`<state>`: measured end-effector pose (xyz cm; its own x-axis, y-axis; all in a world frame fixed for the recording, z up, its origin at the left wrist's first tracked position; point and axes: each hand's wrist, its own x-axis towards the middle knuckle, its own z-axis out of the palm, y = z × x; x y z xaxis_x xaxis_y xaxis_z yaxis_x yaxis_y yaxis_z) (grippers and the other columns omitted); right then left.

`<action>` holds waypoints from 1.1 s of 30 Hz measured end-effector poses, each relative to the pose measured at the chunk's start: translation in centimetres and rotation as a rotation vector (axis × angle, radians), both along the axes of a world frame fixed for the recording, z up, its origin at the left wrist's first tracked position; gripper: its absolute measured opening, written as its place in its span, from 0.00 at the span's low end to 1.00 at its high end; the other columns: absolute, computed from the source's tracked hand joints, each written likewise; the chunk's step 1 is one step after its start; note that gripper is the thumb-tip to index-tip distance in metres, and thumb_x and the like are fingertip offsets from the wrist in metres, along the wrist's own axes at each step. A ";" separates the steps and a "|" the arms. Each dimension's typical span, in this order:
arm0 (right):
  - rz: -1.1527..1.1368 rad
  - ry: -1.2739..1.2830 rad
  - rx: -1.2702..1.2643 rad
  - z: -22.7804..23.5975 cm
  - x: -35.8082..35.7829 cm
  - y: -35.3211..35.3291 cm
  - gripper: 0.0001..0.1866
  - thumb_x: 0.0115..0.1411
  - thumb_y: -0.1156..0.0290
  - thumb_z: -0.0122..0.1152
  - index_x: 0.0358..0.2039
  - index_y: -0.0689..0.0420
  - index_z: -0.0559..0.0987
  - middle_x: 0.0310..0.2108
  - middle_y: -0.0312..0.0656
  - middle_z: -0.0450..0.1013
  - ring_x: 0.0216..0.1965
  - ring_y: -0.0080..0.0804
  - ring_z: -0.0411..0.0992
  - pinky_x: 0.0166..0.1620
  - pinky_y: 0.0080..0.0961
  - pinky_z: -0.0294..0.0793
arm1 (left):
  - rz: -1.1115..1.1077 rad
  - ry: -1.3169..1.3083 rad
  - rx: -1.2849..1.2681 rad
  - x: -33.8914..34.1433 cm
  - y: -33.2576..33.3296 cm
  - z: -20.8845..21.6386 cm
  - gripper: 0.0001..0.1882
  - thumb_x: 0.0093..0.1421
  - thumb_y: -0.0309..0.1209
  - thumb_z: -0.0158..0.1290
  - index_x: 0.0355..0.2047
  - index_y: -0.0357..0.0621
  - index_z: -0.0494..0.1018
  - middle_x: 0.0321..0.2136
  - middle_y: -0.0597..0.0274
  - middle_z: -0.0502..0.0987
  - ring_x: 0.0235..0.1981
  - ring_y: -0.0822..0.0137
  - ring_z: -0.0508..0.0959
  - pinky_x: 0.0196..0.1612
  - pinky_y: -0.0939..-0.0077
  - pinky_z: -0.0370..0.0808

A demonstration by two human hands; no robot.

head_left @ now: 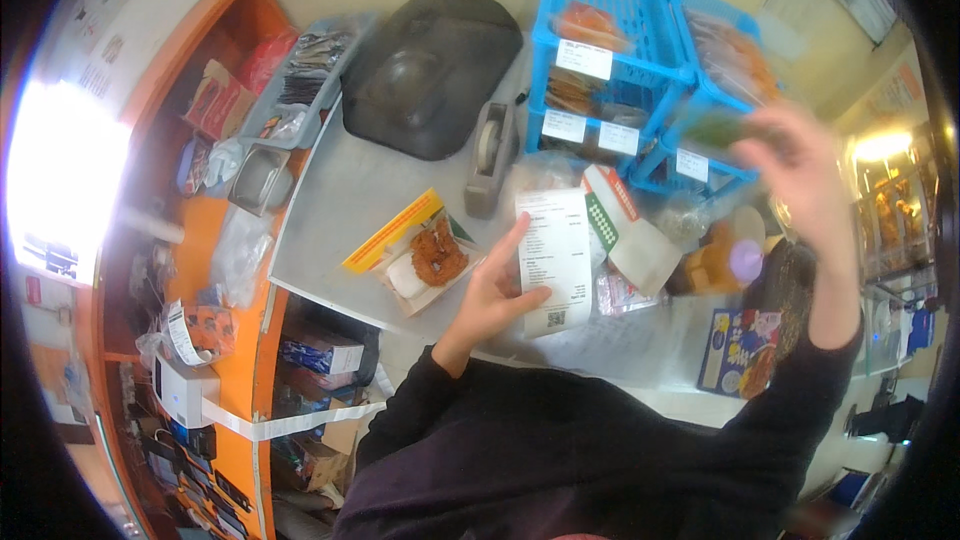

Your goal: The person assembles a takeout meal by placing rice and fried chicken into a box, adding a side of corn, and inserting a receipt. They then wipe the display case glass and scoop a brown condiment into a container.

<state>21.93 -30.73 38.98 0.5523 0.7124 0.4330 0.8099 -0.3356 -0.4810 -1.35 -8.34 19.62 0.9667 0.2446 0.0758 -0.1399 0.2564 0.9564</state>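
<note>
My left hand (497, 292) grips a long white printed receipt (556, 245), with the thumb across its front. Over the right-hand blue baskets, my raised right hand (795, 165) is smeared by motion. At its fingertips is a flat green thing (712, 130), just as blurred; its kind cannot be made out. Left of the receipt stands an open yellow-edged carton (388, 234) with browned fried food (440, 254) and something white in it. Behind the receipt's right side leans a white, red and green paper carton (632, 240).
Stacked blue plastic baskets (655, 65) with packets stand at the back. A tape dispenser (487, 165) and a black domed lid (430, 75) are left of them. A purple-capped bottle (735, 255) stands right. A receipt printer (185, 390) trails paper on the orange shelf at left.
</note>
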 end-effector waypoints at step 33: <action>-0.293 0.610 0.211 -29.4 -17.4 13.0 0.07 0.57 0.73 0.56 0.35 0.62 0.76 0.33 0.53 0.73 0.36 0.50 0.74 0.40 0.38 0.72 | -0.011 0.052 0.191 -10.3 5.8 -4.5 0.46 0.49 0.19 0.61 0.66 0.38 0.49 0.62 0.52 0.59 0.58 0.66 0.65 0.57 0.71 0.67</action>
